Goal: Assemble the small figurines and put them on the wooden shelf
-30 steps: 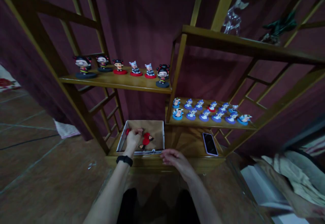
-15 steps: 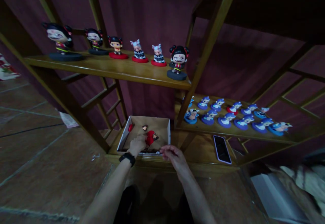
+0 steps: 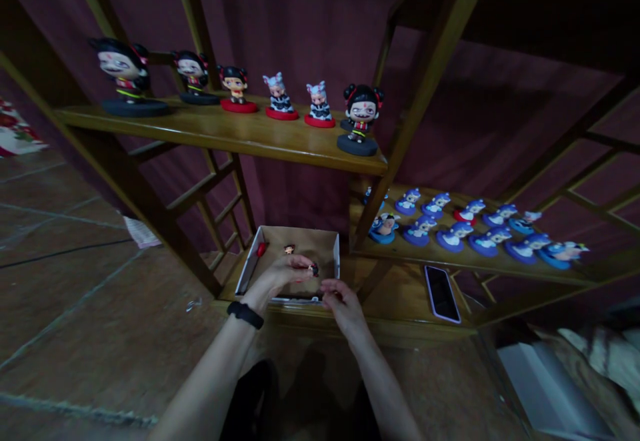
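Note:
A low open cardboard box (image 3: 331, 244) with white sides sits on the bottom shelf. My left hand (image 3: 280, 274), with a black band at the wrist, is above the box and pinches a small dark-haired figurine (image 3: 313, 270) between thumb and fingertips. Beneath that hand a bit of red shows, mostly hidden. Another small figurine (image 3: 289, 249) and a red piece (image 3: 261, 249) lie in the box. My right hand (image 3: 344, 302) is at the box's front right corner, fingers curled towards the thumb; whatever they hold, if anything, cannot be made out.
Several black-haired and grey-haired figurines (image 3: 281, 97) on round bases line the upper wooden shelf (image 3: 225, 137). Purple and blue figurines (image 3: 455, 235) fill the right shelf. A phone (image 3: 443, 294) lies on the bottom shelf. A wooden post (image 3: 425, 81) rises right of the box.
My left hand has lifted from the box floor and moved right, now with a figurine in its fingertips. The right hand has barely moved. The view has shifted slightly.

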The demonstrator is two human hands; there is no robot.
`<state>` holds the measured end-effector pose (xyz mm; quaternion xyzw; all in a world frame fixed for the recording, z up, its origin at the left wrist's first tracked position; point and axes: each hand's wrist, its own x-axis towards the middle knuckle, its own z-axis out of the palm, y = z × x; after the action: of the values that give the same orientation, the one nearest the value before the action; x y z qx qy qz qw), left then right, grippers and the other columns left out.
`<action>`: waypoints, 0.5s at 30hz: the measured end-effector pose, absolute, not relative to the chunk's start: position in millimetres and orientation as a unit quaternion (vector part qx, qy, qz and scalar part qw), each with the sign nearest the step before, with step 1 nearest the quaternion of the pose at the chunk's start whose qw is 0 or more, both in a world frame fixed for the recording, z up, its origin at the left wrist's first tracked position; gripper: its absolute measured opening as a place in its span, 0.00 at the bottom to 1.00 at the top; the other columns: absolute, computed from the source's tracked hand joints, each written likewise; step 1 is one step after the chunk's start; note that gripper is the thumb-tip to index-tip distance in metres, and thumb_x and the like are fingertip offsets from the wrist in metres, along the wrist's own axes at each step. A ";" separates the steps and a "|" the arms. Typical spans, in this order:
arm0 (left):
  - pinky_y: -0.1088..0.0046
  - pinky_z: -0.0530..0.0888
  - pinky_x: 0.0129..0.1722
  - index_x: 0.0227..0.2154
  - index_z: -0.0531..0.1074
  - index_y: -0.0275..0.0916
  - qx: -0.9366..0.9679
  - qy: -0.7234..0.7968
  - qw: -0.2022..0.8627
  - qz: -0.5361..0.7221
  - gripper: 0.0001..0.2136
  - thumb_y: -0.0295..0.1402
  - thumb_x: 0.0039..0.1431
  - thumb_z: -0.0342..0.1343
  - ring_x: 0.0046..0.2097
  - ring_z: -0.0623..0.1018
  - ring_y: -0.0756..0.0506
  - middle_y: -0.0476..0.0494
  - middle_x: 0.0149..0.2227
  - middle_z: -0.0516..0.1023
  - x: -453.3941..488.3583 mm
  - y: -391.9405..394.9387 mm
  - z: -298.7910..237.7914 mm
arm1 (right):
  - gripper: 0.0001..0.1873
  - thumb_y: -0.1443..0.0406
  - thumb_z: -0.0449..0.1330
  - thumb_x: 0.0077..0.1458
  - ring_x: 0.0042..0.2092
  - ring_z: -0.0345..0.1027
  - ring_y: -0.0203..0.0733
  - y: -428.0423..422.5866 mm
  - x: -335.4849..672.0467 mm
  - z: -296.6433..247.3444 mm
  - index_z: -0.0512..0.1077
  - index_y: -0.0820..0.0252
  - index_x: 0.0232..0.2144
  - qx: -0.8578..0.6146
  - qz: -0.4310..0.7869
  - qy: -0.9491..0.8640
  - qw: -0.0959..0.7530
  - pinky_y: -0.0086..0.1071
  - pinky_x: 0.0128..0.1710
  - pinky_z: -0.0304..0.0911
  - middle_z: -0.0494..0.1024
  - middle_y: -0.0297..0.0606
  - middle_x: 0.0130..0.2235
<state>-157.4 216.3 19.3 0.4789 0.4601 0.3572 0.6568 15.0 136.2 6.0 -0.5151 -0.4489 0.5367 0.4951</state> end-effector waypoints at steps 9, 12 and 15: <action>0.75 0.69 0.33 0.26 0.70 0.33 0.528 0.391 0.667 0.352 0.15 0.29 0.31 0.67 0.29 0.74 0.51 0.47 0.26 0.75 -133.9 190.2 41.3 | 0.20 0.58 0.59 0.45 0.35 0.70 0.39 140.5 3.6 14.6 0.69 0.54 0.43 -0.475 0.553 -0.418 0.542 0.34 0.35 0.69 0.75 0.36 0.38; 0.73 0.70 0.34 0.30 0.71 0.33 0.532 0.375 0.686 0.326 0.17 0.29 0.33 0.67 0.31 0.75 0.49 0.45 0.29 0.76 -139.5 192.2 43.7 | 0.17 0.57 0.60 0.44 0.34 0.70 0.39 139.3 4.5 18.7 0.71 0.57 0.38 -0.472 0.563 -0.390 0.555 0.34 0.35 0.69 0.75 0.36 0.37; 0.71 0.70 0.35 0.34 0.72 0.33 0.525 0.435 0.644 0.347 0.19 0.32 0.36 0.66 0.33 0.75 0.47 0.41 0.31 0.77 -154.6 204.9 37.4 | 0.18 0.57 0.62 0.42 0.31 0.69 0.37 137.3 9.0 20.4 0.72 0.58 0.36 -0.479 0.577 -0.340 0.568 0.34 0.34 0.69 0.75 0.35 0.33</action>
<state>-154.6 204.9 37.4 0.5248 0.4355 0.3473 0.6436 9.0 137.3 20.4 -0.4788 -0.3400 0.5771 0.5676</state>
